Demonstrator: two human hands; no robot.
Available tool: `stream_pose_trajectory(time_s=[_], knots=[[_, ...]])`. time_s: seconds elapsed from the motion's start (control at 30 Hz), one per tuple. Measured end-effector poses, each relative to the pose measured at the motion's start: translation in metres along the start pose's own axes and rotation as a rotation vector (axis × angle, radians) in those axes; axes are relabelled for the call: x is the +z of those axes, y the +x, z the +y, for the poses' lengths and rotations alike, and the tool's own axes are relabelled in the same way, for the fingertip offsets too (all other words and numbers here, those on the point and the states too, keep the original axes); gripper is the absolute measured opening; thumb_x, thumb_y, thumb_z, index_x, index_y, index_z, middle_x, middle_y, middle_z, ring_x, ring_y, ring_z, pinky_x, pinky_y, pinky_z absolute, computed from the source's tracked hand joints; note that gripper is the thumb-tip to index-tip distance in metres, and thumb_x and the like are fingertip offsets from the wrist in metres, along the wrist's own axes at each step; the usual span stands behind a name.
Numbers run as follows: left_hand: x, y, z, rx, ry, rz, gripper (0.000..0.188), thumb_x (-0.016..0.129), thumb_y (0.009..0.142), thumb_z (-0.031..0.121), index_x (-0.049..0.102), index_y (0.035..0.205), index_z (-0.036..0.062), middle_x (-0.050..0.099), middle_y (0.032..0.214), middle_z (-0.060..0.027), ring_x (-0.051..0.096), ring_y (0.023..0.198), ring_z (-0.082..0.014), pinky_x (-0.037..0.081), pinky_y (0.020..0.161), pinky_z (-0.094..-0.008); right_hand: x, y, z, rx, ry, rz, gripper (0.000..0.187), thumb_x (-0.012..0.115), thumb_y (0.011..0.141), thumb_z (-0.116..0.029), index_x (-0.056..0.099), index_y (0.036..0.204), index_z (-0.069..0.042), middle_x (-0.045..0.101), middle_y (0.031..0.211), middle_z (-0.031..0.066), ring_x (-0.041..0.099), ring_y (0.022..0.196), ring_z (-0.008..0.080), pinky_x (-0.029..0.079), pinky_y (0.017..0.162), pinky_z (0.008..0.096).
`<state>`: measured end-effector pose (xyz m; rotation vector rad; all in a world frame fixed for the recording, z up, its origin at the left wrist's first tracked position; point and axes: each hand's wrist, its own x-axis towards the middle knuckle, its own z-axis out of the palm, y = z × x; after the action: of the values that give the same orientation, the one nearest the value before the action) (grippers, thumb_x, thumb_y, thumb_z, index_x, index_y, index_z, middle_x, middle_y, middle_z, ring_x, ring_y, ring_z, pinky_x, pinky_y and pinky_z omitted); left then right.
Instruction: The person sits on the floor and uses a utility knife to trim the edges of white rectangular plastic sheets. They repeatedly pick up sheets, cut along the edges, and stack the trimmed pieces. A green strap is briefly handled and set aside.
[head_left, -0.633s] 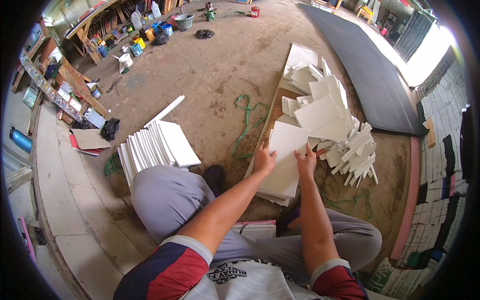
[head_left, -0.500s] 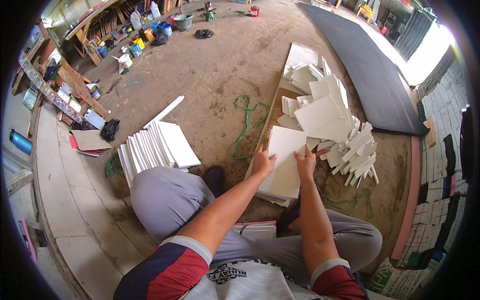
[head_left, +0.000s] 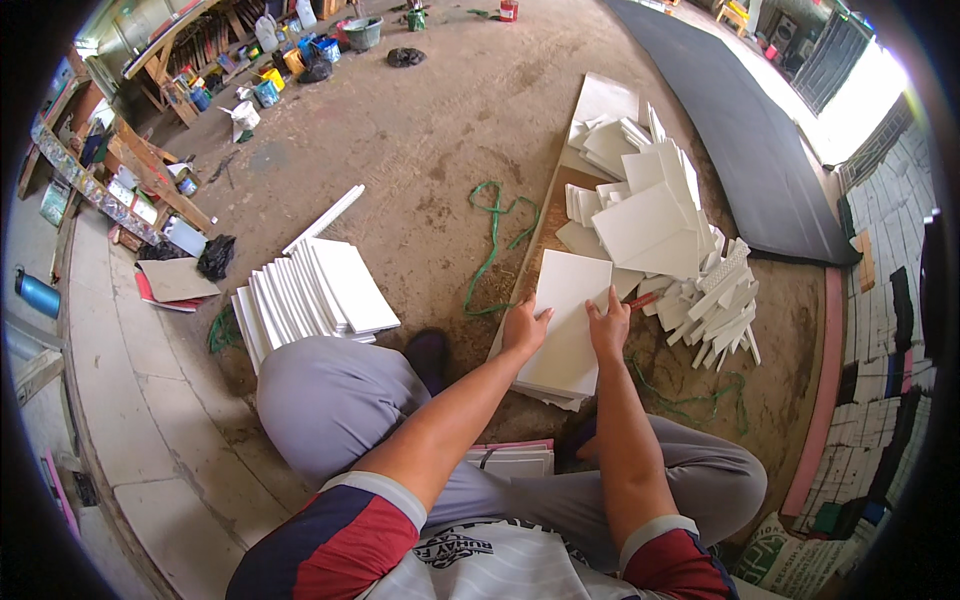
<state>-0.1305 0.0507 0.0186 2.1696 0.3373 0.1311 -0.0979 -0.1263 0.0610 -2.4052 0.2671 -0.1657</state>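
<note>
A white rectangular sheet (head_left: 570,300), perhaps foam board, lies on top of a stack of similar sheets in front of me. My left hand (head_left: 526,326) grips its left edge, thumb over the upper face. On the opposite edge my right hand (head_left: 608,324) holds it in the same way, fingers mostly hidden beneath. Under the stack runs a long brown board (head_left: 546,235). Beyond my hands, a loose heap of white pieces (head_left: 648,228) covers the board's far part. A red-handled tool (head_left: 642,300) pokes out beside my right hand, its other end hidden.
Left of my knee stands a leaning row of white sheets (head_left: 318,290). Narrow white strips (head_left: 725,305) pile up at right. Green string (head_left: 490,250) lies on the floor. A dark mat (head_left: 745,150) stretches along the right; paint containers (head_left: 268,92) stand far left.
Both hands keep their hold on the white sheet, which has barely moved. The view has shifted very slightly.
</note>
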Motion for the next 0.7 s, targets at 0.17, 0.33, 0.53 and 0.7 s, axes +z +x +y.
stream_pose_trajectory(time_s=[0.17, 0.33, 0.53, 0.7], knots=[[0.003, -0.003, 0.01, -0.061, 0.02, -0.062, 0.066, 0.074, 0.09, 0.037, 0.059, 0.138, -0.0045, 0.068, 0.117, -0.0323, 0.068, 0.11, -0.043, 0.055, 0.093, -0.0467, 0.005, 0.0, 0.018, 0.011, -0.097, 0.044, 0.07, 0.08, 0.087, -0.036, 0.056, 0.148, -0.012, 0.059, 0.112, 0.017, 0.062, 0.105, 0.0344, 0.051, 0.092, 0.0442], [0.002, -0.004, 0.007, -0.035, 0.03, -0.018, 0.066, 0.075, 0.09, 0.034, 0.056, 0.14, -0.0053, 0.066, 0.121, -0.0326, 0.066, 0.114, -0.0427, 0.054, 0.095, -0.0465, 0.007, -0.002, 0.013, 0.008, -0.112, 0.03, 0.069, 0.079, 0.088, -0.039, 0.055, 0.149, -0.014, 0.059, 0.112, 0.016, 0.063, 0.106, 0.0342, 0.051, 0.092, 0.0448], [-0.01, -0.011, 0.025, -0.09, -0.045, -0.064, 0.063, 0.074, 0.09, 0.029, 0.056, 0.139, -0.0073, 0.065, 0.124, -0.032, 0.064, 0.118, -0.0425, 0.052, 0.099, -0.0448, 0.002, -0.004, 0.014, 0.05, -0.142, -0.005, 0.07, 0.079, 0.088, -0.04, 0.055, 0.149, -0.017, 0.059, 0.112, 0.015, 0.063, 0.107, 0.033, 0.052, 0.092, 0.0442], [-0.012, -0.008, 0.024, -0.089, -0.069, -0.079, 0.063, 0.076, 0.089, 0.029, 0.058, 0.138, -0.0071, 0.067, 0.121, -0.0318, 0.065, 0.116, -0.0427, 0.052, 0.099, -0.0448, 0.001, -0.006, 0.009, 0.031, -0.168, 0.027, 0.071, 0.079, 0.087, -0.04, 0.054, 0.149, -0.016, 0.059, 0.115, 0.0156, 0.061, 0.108, 0.0346, 0.05, 0.094, 0.0471]])
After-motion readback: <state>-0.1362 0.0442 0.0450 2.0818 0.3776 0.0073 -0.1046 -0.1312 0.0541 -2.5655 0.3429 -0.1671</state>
